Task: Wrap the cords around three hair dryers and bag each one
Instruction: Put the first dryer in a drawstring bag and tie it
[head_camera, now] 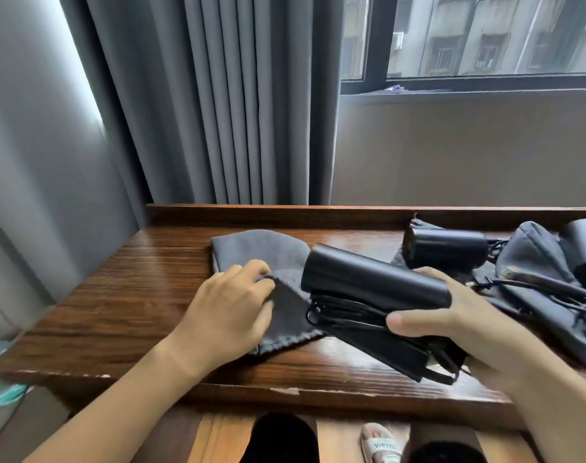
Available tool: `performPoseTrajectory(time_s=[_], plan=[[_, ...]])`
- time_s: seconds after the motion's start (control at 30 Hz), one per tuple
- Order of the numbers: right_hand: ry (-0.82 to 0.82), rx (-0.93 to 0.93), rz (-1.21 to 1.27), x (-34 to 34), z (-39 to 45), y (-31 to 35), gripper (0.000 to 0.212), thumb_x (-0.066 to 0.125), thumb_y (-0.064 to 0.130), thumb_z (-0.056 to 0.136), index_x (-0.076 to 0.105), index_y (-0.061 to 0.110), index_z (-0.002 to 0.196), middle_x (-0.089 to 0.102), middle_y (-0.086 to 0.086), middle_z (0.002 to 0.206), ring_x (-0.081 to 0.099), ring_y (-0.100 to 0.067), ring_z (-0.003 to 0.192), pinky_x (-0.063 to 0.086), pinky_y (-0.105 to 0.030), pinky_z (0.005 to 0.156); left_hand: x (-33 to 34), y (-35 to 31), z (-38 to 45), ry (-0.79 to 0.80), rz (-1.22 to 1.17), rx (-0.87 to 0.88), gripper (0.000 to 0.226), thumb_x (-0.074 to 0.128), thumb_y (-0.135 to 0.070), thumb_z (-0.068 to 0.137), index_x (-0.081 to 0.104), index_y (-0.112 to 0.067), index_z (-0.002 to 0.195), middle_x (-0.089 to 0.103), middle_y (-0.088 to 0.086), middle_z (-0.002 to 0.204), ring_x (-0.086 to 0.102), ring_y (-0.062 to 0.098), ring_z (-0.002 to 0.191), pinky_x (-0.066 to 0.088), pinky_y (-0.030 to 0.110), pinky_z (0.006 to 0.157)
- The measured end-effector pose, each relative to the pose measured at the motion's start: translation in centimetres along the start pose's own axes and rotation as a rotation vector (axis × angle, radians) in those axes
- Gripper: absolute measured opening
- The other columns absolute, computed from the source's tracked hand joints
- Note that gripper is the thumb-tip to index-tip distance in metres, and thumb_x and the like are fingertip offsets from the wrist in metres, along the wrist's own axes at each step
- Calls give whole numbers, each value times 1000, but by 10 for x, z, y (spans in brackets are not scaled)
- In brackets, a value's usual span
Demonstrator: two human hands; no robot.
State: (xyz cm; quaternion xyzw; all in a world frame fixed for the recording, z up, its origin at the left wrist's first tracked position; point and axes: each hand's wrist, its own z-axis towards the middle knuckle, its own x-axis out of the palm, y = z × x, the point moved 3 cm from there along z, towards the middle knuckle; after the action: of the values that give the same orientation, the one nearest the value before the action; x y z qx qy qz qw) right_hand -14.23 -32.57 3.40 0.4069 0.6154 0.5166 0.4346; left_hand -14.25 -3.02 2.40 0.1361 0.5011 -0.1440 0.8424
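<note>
The right hand [458,329] held a black hair dryer [375,285] above the wooden table [118,295], thumb pressed along its near side and fingers curled behind the barrel; the dryer lay tilted, its round end toward the left, its folded handle [385,349] angled down toward the table's front edge; the cord [345,312] sat bundled in black loops between barrel and handle, trapped under the thumb. The left hand [231,309] rested on a grey cloth bag [261,248] that lay flat on the table just left of the dryer; its fingertips pinched the dark edge of the bag near the opening, so the grip was narrow and closed on fabric; the dryer's front end hovered over the bag's right part.

A second hair dryer [448,250] lay on the table farther back and to the right, on another piece of grey cloth; a third dryer [585,248] showed at the right edge, partly cut off by the frame; a second grey bag [532,259] was bunched between those two, with loose black cords [558,289] trailing across it toward the right.

Grey curtains [234,95] hung behind the table; a window [485,38] stood to their right; a foot in a pale slipper [381,442] showed on the floor below the table's edge.
</note>
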Motion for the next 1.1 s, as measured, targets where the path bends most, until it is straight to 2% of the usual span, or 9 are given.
performPoseTrajectory(time_s=[0.07, 0.2, 0.27, 0.33, 0.5, 0.67, 0.8, 0.93, 1.1], plan=[[69, 60, 18, 9, -1, -11, 76, 94, 22, 52, 66, 17, 123, 77, -15, 111, 76, -35, 98, 61, -50, 84, -1, 0, 3, 51, -93, -107, 31, 60, -25, 88, 63, -21, 119, 58, -5, 123, 67, 27, 95, 56, 40, 70], [143, 212, 5, 23, -6, -29, 87, 101, 34, 47, 66, 17, 124, 76, -16, 113, 75, -36, 99, 59, -41, 74, -6, 0, 9, 185, -238, -218, 78, 62, -14, 87, 29, -36, 155, 45, -10, 127, 62, 24, 103, 54, 42, 85], [137, 256, -36, 28, -8, -35, 98, 104, 44, 39, 66, 20, 126, 75, -13, 118, 73, -34, 104, 60, -43, 80, -9, 0, 11, 242, -287, -219, 93, 63, -10, 86, 16, -43, 159, 42, -9, 117, 60, 20, 93, 55, 41, 82], [157, 289, -16, 36, -10, -35, 90, 103, 41, 45, 68, 18, 125, 76, -13, 116, 73, -36, 107, 59, -47, 91, -11, -2, 12, 297, -329, -189, 102, 64, -5, 85, 8, -46, 160, 39, -10, 107, 56, 15, 84, 55, 37, 74], [113, 264, 103, 49, -7, -20, 41, 90, 19, 75, 70, 12, 111, 79, -15, 96, 78, -29, 83, 59, -31, 62, -13, -17, 11, 428, -353, -87, 105, 62, 1, 86, 3, -45, 160, 32, -17, 101, 50, 12, 83, 48, 26, 65], [50, 241, 155, 54, 3, -15, 45, 86, 19, 79, 69, 11, 120, 77, -19, 107, 78, -34, 92, 61, -37, 71, -22, -20, 9, 380, -104, -192, 102, 61, -8, 91, -4, -46, 160, 36, -5, 98, 44, 10, 70, 32, 25, 56], [8, 206, 273, 60, 7, -15, 40, 83, 11, 83, 68, 10, 120, 77, -22, 104, 77, -38, 89, 64, -43, 69, -24, -22, 6, 396, -231, -171, 100, 61, -10, 91, 0, -52, 158, 43, -11, 93, 48, 12, 81, 38, 27, 71], [-55, 164, 392, 70, 16, -16, 32, 75, 1, 89, 70, 10, 119, 77, -23, 99, 77, -36, 84, 60, -38, 57, -21, -39, 10, 276, -368, -117, 85, 57, -4, 90, 24, -43, 158, 44, -10, 103, 52, 15, 100, 43, 25, 84], [-64, 147, 403, 83, 32, -17, 30, 72, -1, 89, 69, 1, 118, 73, -31, 109, 75, -43, 95, 64, -55, 76, -23, -53, 20, 177, -626, -23, 74, 56, 6, 84, 47, -33, 146, 51, -17, 90, 53, 0, 83, 38, 11, 74]])
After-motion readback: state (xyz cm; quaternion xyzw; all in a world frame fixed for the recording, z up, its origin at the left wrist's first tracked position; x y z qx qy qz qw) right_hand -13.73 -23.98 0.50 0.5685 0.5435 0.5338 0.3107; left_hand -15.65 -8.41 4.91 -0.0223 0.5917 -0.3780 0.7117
